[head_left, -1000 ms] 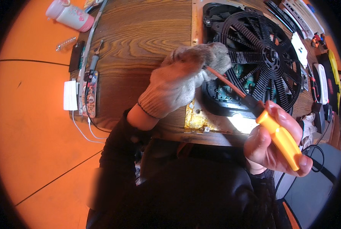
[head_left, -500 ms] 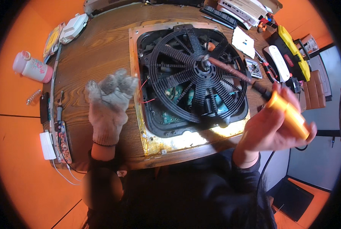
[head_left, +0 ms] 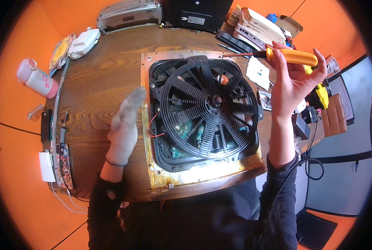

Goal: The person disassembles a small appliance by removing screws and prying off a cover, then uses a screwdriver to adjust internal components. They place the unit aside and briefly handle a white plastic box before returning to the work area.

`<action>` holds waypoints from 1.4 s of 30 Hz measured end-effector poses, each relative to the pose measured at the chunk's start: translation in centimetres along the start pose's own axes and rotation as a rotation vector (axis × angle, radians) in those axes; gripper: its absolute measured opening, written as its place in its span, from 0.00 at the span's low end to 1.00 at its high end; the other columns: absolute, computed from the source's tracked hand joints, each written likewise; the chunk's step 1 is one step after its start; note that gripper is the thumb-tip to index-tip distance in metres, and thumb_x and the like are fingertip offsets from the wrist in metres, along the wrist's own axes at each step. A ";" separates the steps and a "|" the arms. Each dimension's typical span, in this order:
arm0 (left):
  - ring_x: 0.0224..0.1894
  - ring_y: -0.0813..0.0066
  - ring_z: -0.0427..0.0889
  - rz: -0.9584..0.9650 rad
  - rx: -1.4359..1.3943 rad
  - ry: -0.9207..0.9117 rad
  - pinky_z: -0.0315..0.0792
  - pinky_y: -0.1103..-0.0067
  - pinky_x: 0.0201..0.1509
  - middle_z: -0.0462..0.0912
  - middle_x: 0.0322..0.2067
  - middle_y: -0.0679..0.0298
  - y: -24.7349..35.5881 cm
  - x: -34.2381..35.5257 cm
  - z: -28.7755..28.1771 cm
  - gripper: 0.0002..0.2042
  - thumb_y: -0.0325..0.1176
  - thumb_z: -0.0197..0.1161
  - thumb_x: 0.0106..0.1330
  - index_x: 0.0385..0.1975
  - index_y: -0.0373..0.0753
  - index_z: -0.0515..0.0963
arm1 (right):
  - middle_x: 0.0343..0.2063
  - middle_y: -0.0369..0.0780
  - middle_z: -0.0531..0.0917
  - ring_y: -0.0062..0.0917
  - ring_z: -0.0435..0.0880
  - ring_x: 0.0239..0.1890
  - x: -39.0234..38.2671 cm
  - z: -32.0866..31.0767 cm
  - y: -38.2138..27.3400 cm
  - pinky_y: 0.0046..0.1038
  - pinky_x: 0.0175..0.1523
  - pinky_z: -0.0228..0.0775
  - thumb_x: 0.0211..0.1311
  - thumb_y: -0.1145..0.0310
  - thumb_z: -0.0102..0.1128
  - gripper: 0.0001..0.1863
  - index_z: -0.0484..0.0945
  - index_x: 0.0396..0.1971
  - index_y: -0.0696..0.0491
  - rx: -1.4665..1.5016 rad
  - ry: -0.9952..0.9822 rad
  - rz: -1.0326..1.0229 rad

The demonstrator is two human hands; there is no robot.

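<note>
My left hand [head_left: 124, 124], in a grey knitted glove, is held edge-on with its fingers stretched out beside the left rim of a stained metal plate [head_left: 152, 181], holding nothing. On the plate sits a black housing [head_left: 163, 164] with green circuit boards, red wires and a round black fan grille [head_left: 186, 125]. My bare right hand [head_left: 292, 85] is closed on a screwdriver [head_left: 296, 57] with a yellow handle, raised over the upper right, its shaft pointing left near the back rim of the plate and housing. I cannot tell whether the tip touches anything.
On the wooden desk [head_left: 90, 91], a soldering iron [head_left: 63, 135] and a white container [head_left: 84, 43] lie left. A pink bottle [head_left: 38, 78] stands far left. Grey [head_left: 128, 16] and black [head_left: 197, 14] devices stand behind; stacked white units [head_left: 254, 23] and yellow-black objects [head_left: 322, 96] crowd the right.
My left hand has drawn down and left, off the grille, and turned edge-on. My right hand has risen with the screwdriver, whose tip moved to the back. The view has widened.
</note>
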State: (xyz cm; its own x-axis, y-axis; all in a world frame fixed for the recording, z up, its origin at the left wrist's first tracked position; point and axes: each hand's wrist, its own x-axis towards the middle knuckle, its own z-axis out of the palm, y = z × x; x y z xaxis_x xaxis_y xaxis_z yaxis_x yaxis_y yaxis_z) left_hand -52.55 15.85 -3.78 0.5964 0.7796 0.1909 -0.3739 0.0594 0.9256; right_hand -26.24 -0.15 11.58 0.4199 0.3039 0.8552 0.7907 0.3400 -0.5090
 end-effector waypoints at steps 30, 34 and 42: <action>0.70 0.76 0.55 -0.082 -0.033 -0.368 0.58 0.83 0.63 0.55 0.70 0.62 0.6 -0.6 1.1 0.30 0.25 0.51 0.66 0.70 0.38 0.53 | 0.43 0.48 0.80 0.32 0.84 0.46 1.3 5.4 7.2 0.28 0.46 0.80 0.56 0.77 0.67 0.36 0.53 0.58 0.52 -0.074 -0.328 0.078; 0.72 0.64 0.52 0.101 0.455 -0.387 0.43 0.73 0.74 0.54 0.70 0.56 1.1 -0.3 0.9 0.29 0.32 0.55 0.66 0.68 0.37 0.58 | 0.42 0.48 0.81 0.31 0.84 0.45 1.1 5.7 7.2 0.28 0.47 0.80 0.57 0.77 0.65 0.35 0.52 0.58 0.52 -0.089 -0.358 0.090; 0.73 0.62 0.51 0.061 0.448 -0.393 0.42 0.72 0.74 0.54 0.70 0.58 1.2 -0.4 0.9 0.29 0.44 0.52 0.69 0.68 0.41 0.58 | 0.43 0.50 0.82 0.32 0.85 0.44 2.8 6.1 7.4 0.29 0.47 0.79 0.63 0.74 0.60 0.30 0.53 0.60 0.50 -0.086 -0.537 -0.020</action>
State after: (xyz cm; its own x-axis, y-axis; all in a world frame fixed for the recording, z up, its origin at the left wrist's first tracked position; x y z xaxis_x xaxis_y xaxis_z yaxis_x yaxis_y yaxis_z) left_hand -52.61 15.08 -2.41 0.8331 0.4794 0.2759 -0.1309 -0.3138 0.9404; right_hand -21.96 8.58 9.61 0.1358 0.7177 0.6830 0.8392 0.2831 -0.4643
